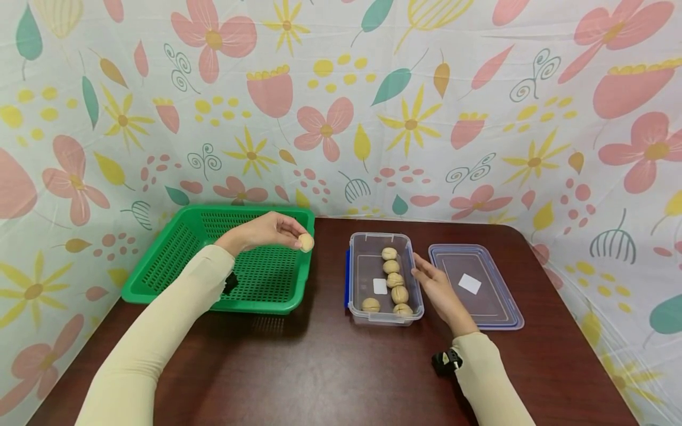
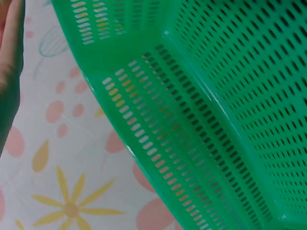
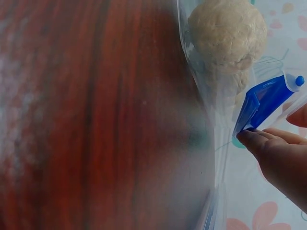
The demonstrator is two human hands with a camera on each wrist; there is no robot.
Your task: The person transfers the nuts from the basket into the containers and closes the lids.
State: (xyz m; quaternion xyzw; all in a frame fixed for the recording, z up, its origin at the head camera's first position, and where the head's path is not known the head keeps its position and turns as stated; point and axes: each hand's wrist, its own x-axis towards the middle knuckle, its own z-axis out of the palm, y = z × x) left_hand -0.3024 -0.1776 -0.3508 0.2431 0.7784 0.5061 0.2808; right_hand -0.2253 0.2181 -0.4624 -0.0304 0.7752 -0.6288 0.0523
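Note:
My left hand [image 1: 272, 229] pinches a walnut [image 1: 306, 242] by the right rim of a green plastic basket [image 1: 306, 278]. In the left wrist view, the slotted wall of the basket fills much of the picture, and the walnut is out of sight. A clear plastic container [image 1: 367, 245] stands open to the right, with several walnuts [image 1: 398, 294] lined along its right side and one walnut [image 1: 370, 305] at its near left corner. My right hand [image 1: 439, 293] touches the container's right side, its extended fingers against a blue latch [image 3: 268, 103].
The container's clear lid [image 1: 492, 290], with a white label [image 1: 469, 284], lies on the dark wooden table [image 1: 319, 367] right of my right hand. A blue latch [image 1: 347, 278] hangs on the container's left side. Behind the table hangs a flower-patterned cloth [image 1: 330, 165].

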